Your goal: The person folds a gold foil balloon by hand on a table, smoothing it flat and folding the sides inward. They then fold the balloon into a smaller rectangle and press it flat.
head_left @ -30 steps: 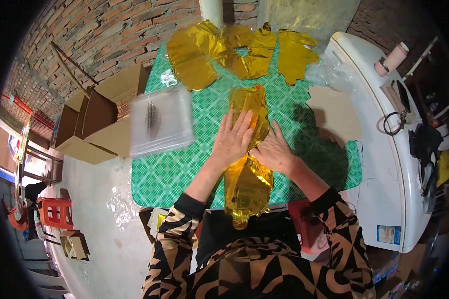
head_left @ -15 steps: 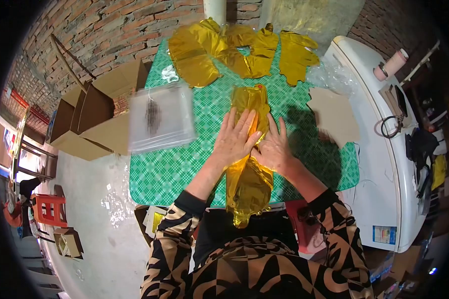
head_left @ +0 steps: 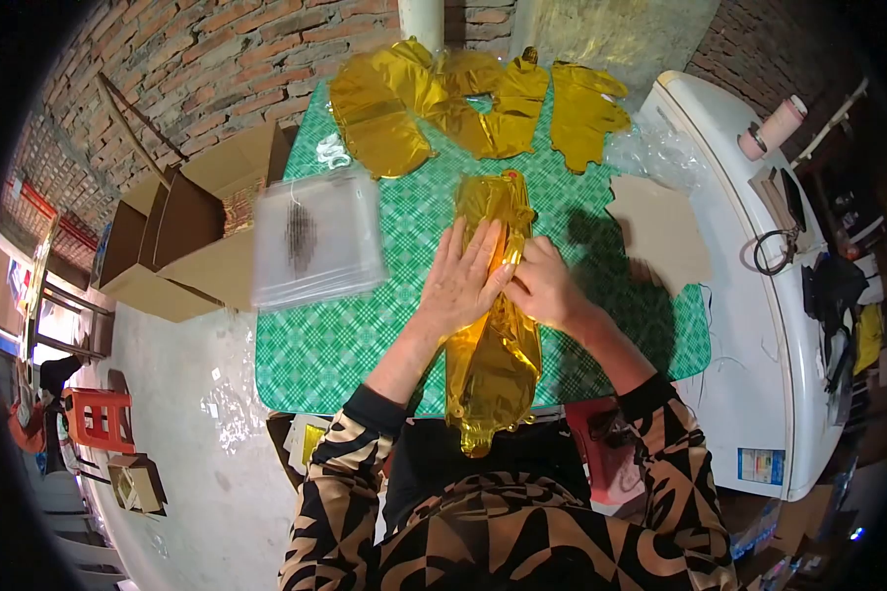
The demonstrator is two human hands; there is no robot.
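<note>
A gold foil piece (head_left: 493, 379), folded long and narrow, lies on the green checked tabletop (head_left: 315, 355) and hangs over its front edge. My left hand (head_left: 463, 276) rests flat on its middle with fingers stretched out. My right hand (head_left: 545, 284) is at the right edge of the foil, its fingers curled in and pinching that edge. More flat gold foil pieces (head_left: 379, 118) lie along the back of the table, with another one (head_left: 583, 113) to their right.
Left of the foil is a stack of clear plastic bags (head_left: 320, 236), beside open cardboard boxes (head_left: 197, 251). A cardboard piece (head_left: 660, 231) and crumpled clear plastic (head_left: 660, 153) lie at the right, near a white appliance (head_left: 759, 394). A red stool (head_left: 99, 419) stands on the floor.
My right hand has gone from spread fingers on the foil to curled fingers gripping its right edge. My left hand has stayed nearly in place.
</note>
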